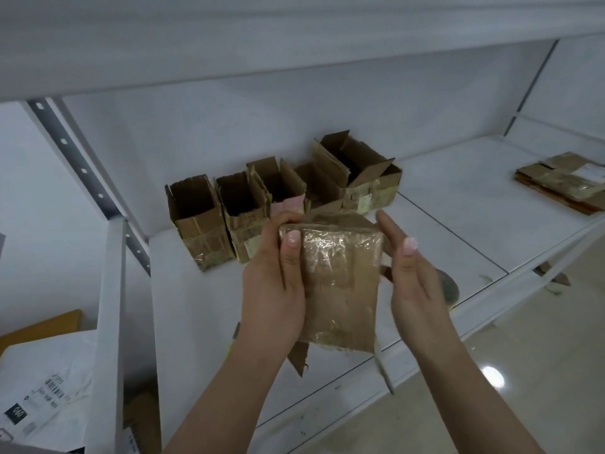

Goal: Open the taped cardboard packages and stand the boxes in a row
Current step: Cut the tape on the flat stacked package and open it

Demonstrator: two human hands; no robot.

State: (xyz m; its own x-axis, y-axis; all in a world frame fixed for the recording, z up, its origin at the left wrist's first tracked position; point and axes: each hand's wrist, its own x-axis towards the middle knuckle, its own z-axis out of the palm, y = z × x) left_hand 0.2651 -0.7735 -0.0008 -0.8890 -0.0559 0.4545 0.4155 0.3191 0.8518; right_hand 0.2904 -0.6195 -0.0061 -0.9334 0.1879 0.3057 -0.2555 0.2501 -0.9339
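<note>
A taped cardboard package [340,283] was held in the air in front of a white shelf [442,231], between the person's two hands and nearer the camera than the row of opened boxes [281,198]. The left hand [278,283] was closed on the package's left edge, thumb on the near face and fingers curled over its top left corner. The right hand [412,276] stood at the right edge with its thumb near the top right corner; its fingers passed behind the package, so a firm grip on that side could not be confirmed. The package's long axis ran roughly from the wrists up toward the shelf, tilted slightly to the left at the top, with the glossy taped face turned to the camera. The row of five standing boxes lay directly beyond the package's upper end, the tallest at its right. A stack of flattened cardboard [566,181] rested well apart at the far right of the shelf. The taped upper end, lying between both thumbs, appeared the likeliest place for the opening move, with both hands about equally near.
</note>
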